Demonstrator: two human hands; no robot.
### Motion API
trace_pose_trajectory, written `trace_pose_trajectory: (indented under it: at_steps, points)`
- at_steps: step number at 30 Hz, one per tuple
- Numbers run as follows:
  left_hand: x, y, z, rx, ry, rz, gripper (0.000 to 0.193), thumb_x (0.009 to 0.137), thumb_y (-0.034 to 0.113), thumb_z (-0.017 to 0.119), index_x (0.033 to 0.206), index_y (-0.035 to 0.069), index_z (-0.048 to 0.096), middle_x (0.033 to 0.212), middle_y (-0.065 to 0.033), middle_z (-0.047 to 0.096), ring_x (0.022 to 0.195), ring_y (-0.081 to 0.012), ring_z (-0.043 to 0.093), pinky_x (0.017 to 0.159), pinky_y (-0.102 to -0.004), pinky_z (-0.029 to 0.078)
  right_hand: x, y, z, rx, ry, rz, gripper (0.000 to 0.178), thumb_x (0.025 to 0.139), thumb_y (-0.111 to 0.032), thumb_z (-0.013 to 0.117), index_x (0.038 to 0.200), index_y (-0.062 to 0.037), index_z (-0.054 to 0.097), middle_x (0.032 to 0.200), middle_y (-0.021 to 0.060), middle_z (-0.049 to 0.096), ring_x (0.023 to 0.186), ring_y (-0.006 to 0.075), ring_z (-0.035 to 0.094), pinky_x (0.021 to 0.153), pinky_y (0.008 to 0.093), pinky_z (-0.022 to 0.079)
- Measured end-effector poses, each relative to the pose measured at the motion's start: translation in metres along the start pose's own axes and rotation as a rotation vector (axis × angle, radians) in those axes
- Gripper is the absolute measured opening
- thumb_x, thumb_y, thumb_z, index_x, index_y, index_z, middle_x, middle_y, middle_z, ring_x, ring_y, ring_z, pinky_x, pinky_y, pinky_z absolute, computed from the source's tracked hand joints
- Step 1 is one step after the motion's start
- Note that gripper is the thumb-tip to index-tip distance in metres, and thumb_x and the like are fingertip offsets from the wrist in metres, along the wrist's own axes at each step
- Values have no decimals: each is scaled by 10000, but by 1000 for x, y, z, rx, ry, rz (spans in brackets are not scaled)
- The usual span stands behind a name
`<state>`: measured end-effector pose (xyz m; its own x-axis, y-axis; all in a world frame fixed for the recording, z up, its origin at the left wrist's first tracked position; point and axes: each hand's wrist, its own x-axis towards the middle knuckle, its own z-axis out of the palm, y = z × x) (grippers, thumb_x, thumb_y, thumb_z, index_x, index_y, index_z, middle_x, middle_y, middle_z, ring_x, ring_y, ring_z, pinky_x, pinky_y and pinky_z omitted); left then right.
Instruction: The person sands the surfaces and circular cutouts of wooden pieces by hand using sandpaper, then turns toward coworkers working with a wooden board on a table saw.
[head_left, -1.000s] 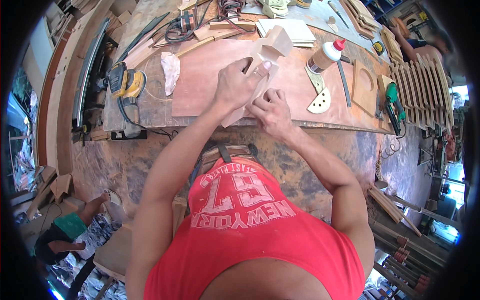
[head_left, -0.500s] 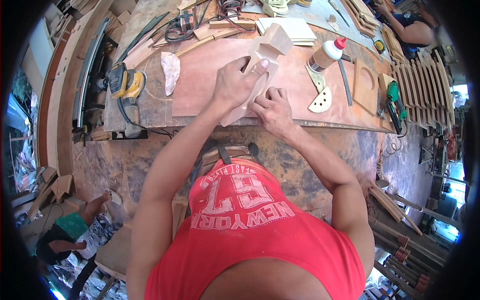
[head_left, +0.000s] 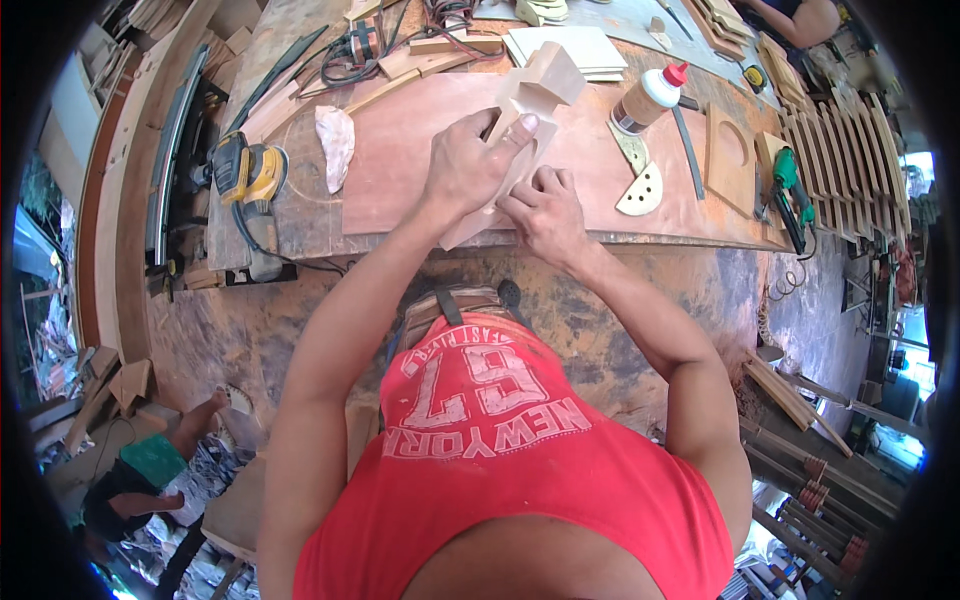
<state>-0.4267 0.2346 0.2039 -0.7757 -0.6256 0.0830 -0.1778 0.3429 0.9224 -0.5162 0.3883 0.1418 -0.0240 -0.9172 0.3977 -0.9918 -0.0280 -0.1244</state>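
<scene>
A long, pale wooden piece (head_left: 548, 80) with notches and a hollow along it slants over the near part of the bench. My left hand (head_left: 468, 168) wraps round its middle, with the thumb lying across the top. Against the lower part of the same piece, my right hand (head_left: 548, 214) presses with curled fingers. Whatever those fingers may pinch is hidden. Beneath both hands lies a flat reddish wood sheet (head_left: 395, 140). To the right are a glue bottle (head_left: 648, 100) with a red cap and a cream sanding disc (head_left: 640, 190) with holes, folded or overlapping another.
A yellow sander (head_left: 250, 175) and a crumpled pale cloth-like scrap (head_left: 335, 148) lie left on the workbench (head_left: 310, 215). Cables, wood strips and white sheets (head_left: 565, 52) fill the back. At right are a board with a round recess (head_left: 730, 150) and a green power tool (head_left: 790, 200). Other people are nearby.
My right hand has shifted slightly up along the wooden piece. The left hand keeps its hold. The whole view has moved a little.
</scene>
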Motion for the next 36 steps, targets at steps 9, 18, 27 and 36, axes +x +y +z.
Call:
trace_pose_trajectory:
  at_steps: [9, 18, 27, 36]
  points:
    - [3, -2, -1, 10, -2, -11, 652, 926, 635, 619, 1038, 6, 750, 891, -230, 747, 878, -367, 744, 782, -432, 563, 0, 2, 4, 17, 46, -26, 259, 684, -153, 693, 942, -133, 699, 878, 15, 577, 908, 270, 519, 827, 442, 388]
    - [4, -1, 2, 11, 6, 27, 649, 924, 628, 628, 1033, -1, 747, 890, -230, 747, 873, -365, 744, 777, -433, 563, 1, -1, 3, 37, 66, -17, 284, 670, -125, 701, 954, -140, 708, 876, 0, 579, 871, 261, 501, 808, 430, 379]
    - [4, -1, 1, 6, -5, -4, 626, 937, 612, 623, 1025, 6, 750, 872, -210, 751, 839, -342, 748, 754, -422, 565, -1, -2, 5, 28, 39, 7, 235, 714, -182, 679, 943, -138, 706, 909, 11, 600, 959, 280, 542, 844, 452, 401]
    - [7, -3, 0, -11, -17, -18, 652, 938, 639, 604, 1037, 13, 753, 876, -212, 752, 852, -345, 748, 759, -424, 565, 3, 2, 6, 44, 80, -7, 250, 677, -146, 720, 927, -142, 714, 835, -8, 574, 841, 246, 509, 814, 420, 390]
